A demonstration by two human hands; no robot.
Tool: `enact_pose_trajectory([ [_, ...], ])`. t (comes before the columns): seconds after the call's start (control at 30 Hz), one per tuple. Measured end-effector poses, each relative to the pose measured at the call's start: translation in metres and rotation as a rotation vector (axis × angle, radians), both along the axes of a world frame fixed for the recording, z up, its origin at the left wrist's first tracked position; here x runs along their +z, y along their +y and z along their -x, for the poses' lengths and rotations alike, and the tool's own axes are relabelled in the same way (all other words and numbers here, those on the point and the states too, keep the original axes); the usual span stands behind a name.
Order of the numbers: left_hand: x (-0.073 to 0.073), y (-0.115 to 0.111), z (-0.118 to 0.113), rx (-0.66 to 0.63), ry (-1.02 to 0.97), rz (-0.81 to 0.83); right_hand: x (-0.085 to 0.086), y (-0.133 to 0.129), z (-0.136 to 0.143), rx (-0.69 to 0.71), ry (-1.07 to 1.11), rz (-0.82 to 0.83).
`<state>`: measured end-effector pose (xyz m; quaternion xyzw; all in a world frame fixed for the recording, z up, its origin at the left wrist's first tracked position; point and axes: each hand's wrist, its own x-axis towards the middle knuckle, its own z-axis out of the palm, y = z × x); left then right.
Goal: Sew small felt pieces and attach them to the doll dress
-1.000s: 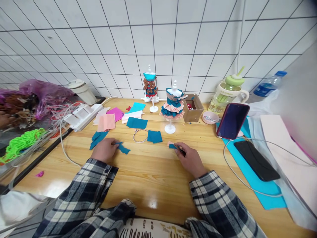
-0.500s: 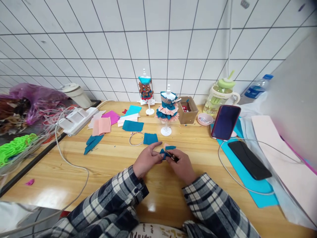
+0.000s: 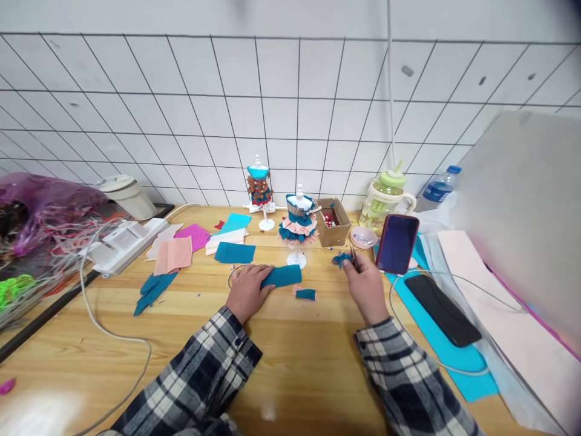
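My left hand rests on the wooden table, its fingertips on the left end of a teal fabric strip. My right hand is closed on dark tweezers, beside a crumpled teal piece at its fingertips. Between the hands lies a small teal piece with a bit of pink fabric. Behind them stands a small dress form in a ruffled teal and pink dress; another form in teal and brown is farther back.
At the back are a cardboard box, a bowl of beads and a green-lidded jug. A propped phone and black phone are right. Fabric pieces, a power strip and cables lie left.
My hands have parted. The right has moved right with the tweezers and teal piece; the left has moved onto the teal strip. The view has shifted, showing more wall.
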<state>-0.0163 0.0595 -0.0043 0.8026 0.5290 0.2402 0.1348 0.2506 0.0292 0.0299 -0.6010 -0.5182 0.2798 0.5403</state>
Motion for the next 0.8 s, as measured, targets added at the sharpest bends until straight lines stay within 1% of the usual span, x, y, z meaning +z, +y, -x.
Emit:
enact_pose_trajectory([
  [0.07, -0.003, 0.003, 0.002, -0.01, 0.074, -0.019, 0.018, 0.028, -0.015, -0.155, -0.234, -0.058],
  [0.1, -0.004, 0.002, 0.0, -0.024, 0.092, -0.021, 0.026, 0.044, -0.021, -0.237, -0.352, -0.054],
  [0.13, -0.005, 0.001, -0.003, -0.037, 0.099, -0.021, 0.031, 0.06, -0.026, -0.281, -0.448, -0.04],
  [0.17, -0.005, -0.001, -0.005, -0.05, 0.102, -0.02, 0.035, 0.076, -0.029, -0.286, -0.53, -0.016],
  [0.27, -0.003, -0.005, -0.009, -0.06, 0.075, -0.045, 0.034, 0.115, -0.032, -0.149, -0.691, 0.084],
  [0.3, -0.001, -0.005, -0.007, -0.041, 0.054, -0.074, 0.031, 0.124, -0.032, -0.128, -0.717, 0.117],
  [0.37, 0.004, -0.004, 0.004, 0.051, 0.005, -0.159, 0.025, 0.132, -0.031, -0.111, -0.745, 0.157],
  [0.43, 0.011, -0.001, 0.023, 0.202, -0.015, -0.235, 0.021, 0.133, -0.031, -0.124, -0.753, 0.157],
  [0.53, 0.017, 0.006, 0.056, 0.385, 0.092, -0.245, 0.015, 0.124, -0.032, -0.185, -0.721, 0.092],
  [0.57, 0.017, 0.008, 0.066, 0.453, 0.137, -0.243, 0.013, 0.12, -0.033, -0.21, -0.701, 0.069],
  [0.6, 0.016, 0.01, 0.075, 0.495, 0.175, -0.229, 0.01, 0.115, -0.033, -0.233, -0.679, 0.05],
  [0.7, 0.01, 0.015, 0.09, 0.489, 0.222, -0.126, -0.004, 0.094, -0.031, -0.291, -0.611, -0.028],
  [0.8, 0.006, 0.017, 0.093, 0.484, 0.192, -0.086, -0.025, 0.065, -0.02, -0.319, -0.543, -0.169],
])
